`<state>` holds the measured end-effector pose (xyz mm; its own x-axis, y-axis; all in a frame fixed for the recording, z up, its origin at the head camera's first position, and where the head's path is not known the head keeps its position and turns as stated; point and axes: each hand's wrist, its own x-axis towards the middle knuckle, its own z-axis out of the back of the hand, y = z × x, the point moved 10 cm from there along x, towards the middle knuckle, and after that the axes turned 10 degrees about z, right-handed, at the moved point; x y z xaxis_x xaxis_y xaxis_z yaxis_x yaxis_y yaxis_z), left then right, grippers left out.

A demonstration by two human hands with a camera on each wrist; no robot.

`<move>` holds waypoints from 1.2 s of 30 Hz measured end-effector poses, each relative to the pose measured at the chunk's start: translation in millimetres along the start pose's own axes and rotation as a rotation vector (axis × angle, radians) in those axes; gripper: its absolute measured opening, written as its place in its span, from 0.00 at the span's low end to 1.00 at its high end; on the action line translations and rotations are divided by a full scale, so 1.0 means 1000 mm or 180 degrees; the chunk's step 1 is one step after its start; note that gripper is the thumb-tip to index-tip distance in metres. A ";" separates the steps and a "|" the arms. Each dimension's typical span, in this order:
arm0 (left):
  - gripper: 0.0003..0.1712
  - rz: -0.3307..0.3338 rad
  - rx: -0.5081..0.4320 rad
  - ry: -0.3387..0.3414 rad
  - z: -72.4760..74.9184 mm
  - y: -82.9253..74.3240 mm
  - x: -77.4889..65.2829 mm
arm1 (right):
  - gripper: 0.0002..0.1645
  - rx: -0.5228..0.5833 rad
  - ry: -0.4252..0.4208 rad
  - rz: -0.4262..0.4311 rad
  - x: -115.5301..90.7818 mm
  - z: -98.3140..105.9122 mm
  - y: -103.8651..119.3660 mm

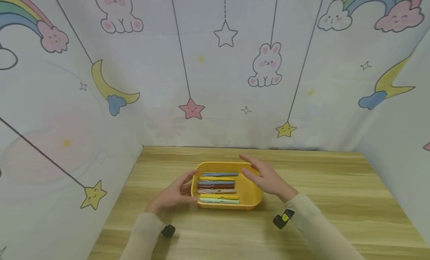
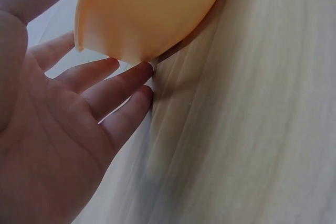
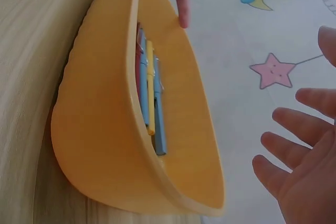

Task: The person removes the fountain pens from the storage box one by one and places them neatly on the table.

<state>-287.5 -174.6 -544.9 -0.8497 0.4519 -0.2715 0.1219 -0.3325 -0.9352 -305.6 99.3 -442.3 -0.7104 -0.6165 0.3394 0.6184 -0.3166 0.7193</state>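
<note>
A yellow plastic basket (image 1: 249, 191) stands on the wooden table, holding several clip pens laid side by side toward its left. Among them are a blue pen (image 1: 221, 174), a dark red pen (image 1: 216, 186) and a mint green pen (image 1: 220, 201). My left hand (image 1: 169, 195) is at the basket's left end, thumb near the front corner and forefinger near the back one. In the left wrist view, its extended fingers (image 2: 118, 90) meet the basket's outer wall. Over the right end is my right hand (image 1: 273, 180), fingers spread, holding nothing; the right wrist view shows them apart from the rim (image 3: 173, 190).
The wooden table (image 1: 336, 200) reaches back to a white cloth wall (image 1: 235, 129) printed with stars, rabbits and rainbows. Similar cloth closes off the left and right sides. A small black device (image 1: 281, 219) is worn at my right wrist, another (image 1: 168, 231) at the left.
</note>
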 end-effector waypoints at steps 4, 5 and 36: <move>0.60 -0.0009 -0.0019 0.0005 0.000 0.001 -0.001 | 0.34 -0.0096 0.0222 -0.0020 0.010 -0.015 -0.004; 0.61 0.0002 -0.0030 0.0007 0.000 0.001 -0.001 | 0.34 -0.0142 0.0278 -0.0025 0.012 -0.019 -0.005; 0.59 -0.0118 -0.0090 0.0008 0.000 0.005 0.002 | 0.27 -0.0408 0.1136 -0.0245 0.045 -0.067 -0.046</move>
<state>-288.7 -175.6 -550.2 -0.8527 0.4656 -0.2369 0.1047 -0.2919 -0.9507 -344.0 37.9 -500.7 -0.6088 -0.7924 0.0387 0.6209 -0.4455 0.6451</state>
